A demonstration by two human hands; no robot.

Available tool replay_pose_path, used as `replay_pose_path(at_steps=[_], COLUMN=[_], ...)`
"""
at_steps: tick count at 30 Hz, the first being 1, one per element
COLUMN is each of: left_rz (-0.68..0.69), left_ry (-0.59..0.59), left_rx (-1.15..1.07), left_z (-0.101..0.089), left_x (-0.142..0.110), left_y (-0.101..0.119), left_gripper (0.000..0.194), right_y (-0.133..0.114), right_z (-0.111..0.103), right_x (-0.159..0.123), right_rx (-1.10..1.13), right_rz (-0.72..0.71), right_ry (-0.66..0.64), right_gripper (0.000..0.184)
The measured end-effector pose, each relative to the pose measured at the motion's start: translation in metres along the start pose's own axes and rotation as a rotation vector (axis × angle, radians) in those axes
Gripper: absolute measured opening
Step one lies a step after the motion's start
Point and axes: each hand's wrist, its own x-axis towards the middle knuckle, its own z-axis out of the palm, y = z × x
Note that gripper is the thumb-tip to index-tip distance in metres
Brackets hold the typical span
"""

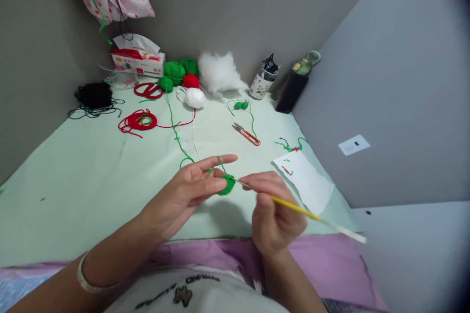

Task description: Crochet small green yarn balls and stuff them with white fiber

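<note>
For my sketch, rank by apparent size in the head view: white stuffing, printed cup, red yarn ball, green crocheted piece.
1. White stuffing
2. Printed cup
Unsure: red yarn ball, green crocheted piece; look alike, both partly hidden

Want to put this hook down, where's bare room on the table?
The widest bare patch is left of your left hand, nearer you than the red yarn coil. A smaller one lies between the orange snips and your right hand. It's crowded along the back, from the black yarn to the printed cup.
</note>
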Motion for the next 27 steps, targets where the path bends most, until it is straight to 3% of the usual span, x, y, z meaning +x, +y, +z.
replay_pose_path(at_steps=[2,5,10,13,18,21,27], left_rz=[0.029,0.101,0.168,0.122,-0.051,-0.026,0.096], left_ry=[0.031,0.044,0.094,0.067,-0.060,-0.055,0.057], left_rx=[0.000,0.066,0.152,0.095,-0.075,-0.093,0.014], left_z=[-0.002,0.000,0.004,0.003,-0.002,-0.002,0.007], left_x=[0.000,0.001,0.003,0.003,0.000,-0.001,0.002], left_y=[0.000,-0.003,-0.010,-0.007,-0.001,-0.003,-0.009], left_gripper=[0.043,0.036,0.043,0.050,0.048,0.044,0.042], right_y=[-0.001,0.000,-0.003,-0.006,-0.002,0.001,0.003], right_z=[0.001,0.005,0.007,0.004,-0.001,-0.001,0.007], right_x=[0.005,0.007,0.000,-0.001,0.010,0.013,0.003], right_rx=[0.202,0.351,0.209,0.217,0.575,0.681,0.489], right_rz=[0.168,0.276,0.212,0.194,0.487,0.607,0.400], right_ry=[0.067,0.023,-0.023,-0.041,0.043,0.027,-0.009], right_gripper=[0.021,0.018,0.024,0.024,0.019,0.019,0.014])
